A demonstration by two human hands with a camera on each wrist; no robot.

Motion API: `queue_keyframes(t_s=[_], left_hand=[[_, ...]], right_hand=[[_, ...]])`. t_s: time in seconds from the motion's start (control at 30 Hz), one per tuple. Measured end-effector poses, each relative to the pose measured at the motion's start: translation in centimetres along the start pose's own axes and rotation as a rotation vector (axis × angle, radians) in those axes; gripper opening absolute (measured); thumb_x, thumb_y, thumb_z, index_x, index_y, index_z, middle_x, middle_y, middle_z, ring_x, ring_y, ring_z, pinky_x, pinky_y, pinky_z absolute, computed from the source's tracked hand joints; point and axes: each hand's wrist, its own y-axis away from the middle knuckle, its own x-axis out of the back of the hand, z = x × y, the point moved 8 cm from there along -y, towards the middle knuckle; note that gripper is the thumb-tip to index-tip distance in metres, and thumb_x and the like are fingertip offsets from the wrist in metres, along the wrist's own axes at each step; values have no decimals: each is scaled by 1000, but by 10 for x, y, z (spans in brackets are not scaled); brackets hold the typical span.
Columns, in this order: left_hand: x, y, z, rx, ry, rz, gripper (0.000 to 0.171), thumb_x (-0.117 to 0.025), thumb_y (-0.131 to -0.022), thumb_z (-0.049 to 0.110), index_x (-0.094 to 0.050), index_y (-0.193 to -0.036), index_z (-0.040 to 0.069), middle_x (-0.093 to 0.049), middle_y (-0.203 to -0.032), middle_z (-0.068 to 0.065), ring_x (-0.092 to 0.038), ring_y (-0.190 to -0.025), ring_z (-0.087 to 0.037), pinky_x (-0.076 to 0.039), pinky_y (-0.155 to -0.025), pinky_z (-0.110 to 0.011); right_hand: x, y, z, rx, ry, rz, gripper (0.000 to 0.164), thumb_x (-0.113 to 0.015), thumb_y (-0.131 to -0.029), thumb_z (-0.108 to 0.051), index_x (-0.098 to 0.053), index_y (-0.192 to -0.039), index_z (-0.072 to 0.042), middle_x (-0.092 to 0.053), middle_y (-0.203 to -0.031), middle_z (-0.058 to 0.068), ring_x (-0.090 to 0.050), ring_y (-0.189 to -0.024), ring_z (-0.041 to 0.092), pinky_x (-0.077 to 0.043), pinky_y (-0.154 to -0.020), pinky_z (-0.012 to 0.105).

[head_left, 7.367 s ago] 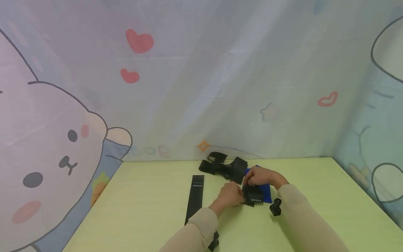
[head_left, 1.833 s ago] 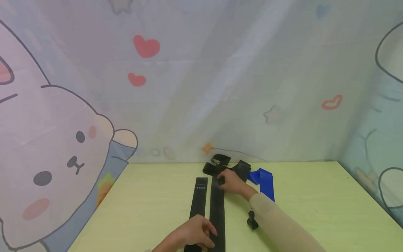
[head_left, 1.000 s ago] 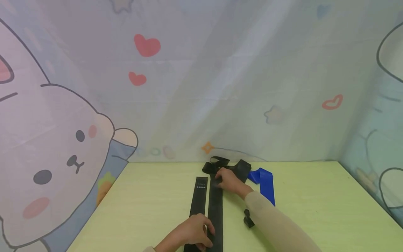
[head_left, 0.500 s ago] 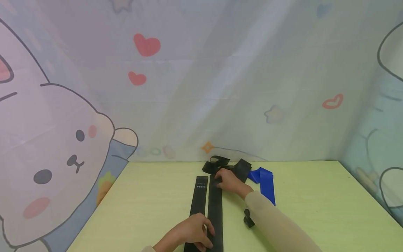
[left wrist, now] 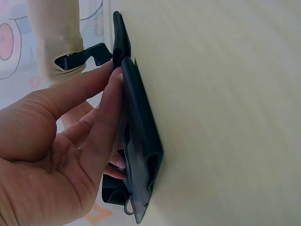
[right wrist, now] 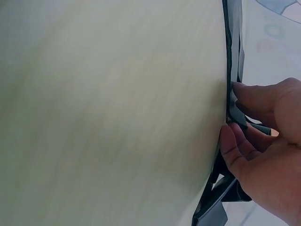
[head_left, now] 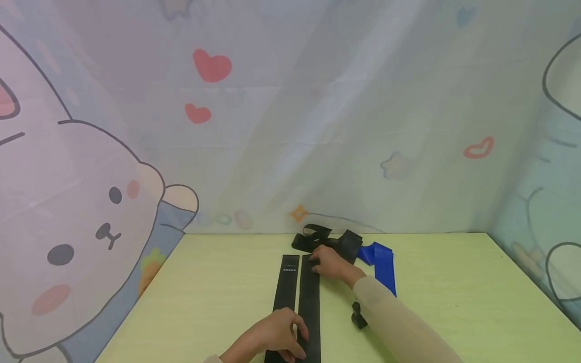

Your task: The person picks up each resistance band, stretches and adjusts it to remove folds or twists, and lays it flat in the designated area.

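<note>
Two long black resistance bands lie flat, side by side, on the table. The left band (head_left: 287,282) bears a row of white dots near its far end. My right hand (head_left: 333,263) holds the far end of the right band (head_left: 310,297) with bent fingers, also seen close up in the right wrist view. Near the bands' front part, my left hand (head_left: 277,333) pinches the right band at its left edge, thumb and forefinger close together. In the left wrist view those fingertips meet beside the dark band (left wrist: 141,117). The bands' near ends are out of the head view.
Behind the right hand a heap of crumpled black bands (head_left: 348,244) lies by the back curtain. A folded blue band (head_left: 384,264) is to its right. A small black clip-like piece (head_left: 358,316) sits at the right forearm. Pale yellow tabletop (head_left: 204,282) extends leftward.
Earlier, both hands were at a folded black band over the blue one. Now that band lies unfolded beside the left band. Over the last second it has shifted slightly left, the two far ends now level.
</note>
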Motion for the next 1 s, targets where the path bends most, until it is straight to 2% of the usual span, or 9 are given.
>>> queue_keyframes(t_s=[0.33, 0.77, 0.9, 1.0], left_hand=[[0, 1, 1, 18, -30, -9, 22, -82, -76, -7, -71, -85, 10, -66, -57, -10, -63, -47, -16, -56, -46, -31], [-1, -3, 1, -3, -62, -52, 23, -83, -76, -5, -70, -85, 12, -64, -54, -8, -58, -42, -11, -50, -41, -26], [0, -3, 0, -5, -50, -50, 23, -83, -75, -6, -70, -84, 11, -64, -54, -9, -58, -42, -12, -51, -42, -26], [-1, -4, 0, -11, -45, -45, 23, -82, -74, -7, -71, -84, 11, -65, -54, -9, -59, -43, -12, -54, -44, -29]], right_hand=[[0, 1, -3, 34, 26, -30, 25, -69, -88, 2, -70, -111, 13, -63, -117, 27, -54, -119, 43, -46, -100, 51], [0, 2, -3, 6, 19, -51, 27, -68, -89, 2, -68, -113, 14, -59, -124, 29, -54, -120, 44, -45, -101, 52], [-1, 2, -4, 9, 40, -52, 28, -68, -90, 1, -68, -115, 14, -58, -126, 29, -54, -121, 43, -45, -102, 50], [-3, 3, -3, -30, 42, -64, 29, -67, -92, 0, -67, -118, 13, -54, -130, 28, -51, -123, 42, -44, -104, 50]])
